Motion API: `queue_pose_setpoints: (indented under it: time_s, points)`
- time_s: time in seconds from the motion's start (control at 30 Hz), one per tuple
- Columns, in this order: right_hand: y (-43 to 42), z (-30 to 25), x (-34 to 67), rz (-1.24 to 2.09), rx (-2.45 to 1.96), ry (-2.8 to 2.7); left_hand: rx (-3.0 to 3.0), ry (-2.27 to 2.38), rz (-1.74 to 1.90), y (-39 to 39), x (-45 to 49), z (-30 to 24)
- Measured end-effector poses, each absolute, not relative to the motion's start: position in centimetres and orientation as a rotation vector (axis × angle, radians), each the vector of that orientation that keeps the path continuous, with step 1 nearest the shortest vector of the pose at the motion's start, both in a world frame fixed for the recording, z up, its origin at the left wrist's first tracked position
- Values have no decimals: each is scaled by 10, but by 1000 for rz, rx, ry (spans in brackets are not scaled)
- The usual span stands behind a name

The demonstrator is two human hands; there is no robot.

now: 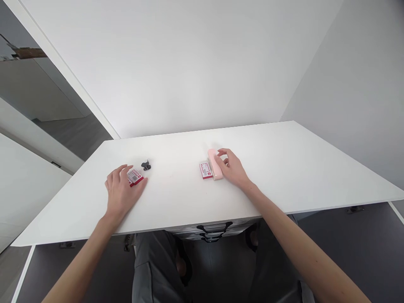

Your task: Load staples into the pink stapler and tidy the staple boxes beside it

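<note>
A pink stapler lies on the white table, right of its middle. My right hand grips it from the right, with thumb and forefinger at its upper part. Against the stapler's left side is a small red-and-white box, apparently a staple box. Further left, my left hand curls around small red-and-white boxes of the same look, its thumb along their right edge. The palm and fingers partly hide these boxes, so their number is unclear. Just beyond them sit black binder clips.
The white table meets a white wall at its back edge. Below the front edge are drawers with black handles, between my legs. A mirror or opening stands at the left.
</note>
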State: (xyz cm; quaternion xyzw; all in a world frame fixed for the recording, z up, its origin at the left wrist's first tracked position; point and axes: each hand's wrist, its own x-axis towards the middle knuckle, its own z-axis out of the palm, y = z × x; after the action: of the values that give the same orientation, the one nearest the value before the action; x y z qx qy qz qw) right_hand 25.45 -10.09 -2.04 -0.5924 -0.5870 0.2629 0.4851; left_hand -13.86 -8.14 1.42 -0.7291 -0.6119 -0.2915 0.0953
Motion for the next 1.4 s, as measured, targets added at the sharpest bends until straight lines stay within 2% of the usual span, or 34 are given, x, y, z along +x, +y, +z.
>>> queue_pose_setpoints:
  time_s: [0.17,0.27,0.63,1.13,1.4]
  points:
    - [-102,-20,254,653,-1439,-1432,-2224,-2151,-753,-79,-169,18]
    - [-103,-19,254,655,-1439,-1434,-2300,-2190,-770,-80,-173,17]
    - [-103,-19,255,646,-1442,-1444,-2519,-1814,-731,-99,-148,18]
    - [-102,-19,254,641,-1469,-1448,-2968,-1308,-1005,-84,8,1]
    - [-99,-19,255,632,-1478,-1450,-3007,-1251,-988,-66,25,-1]
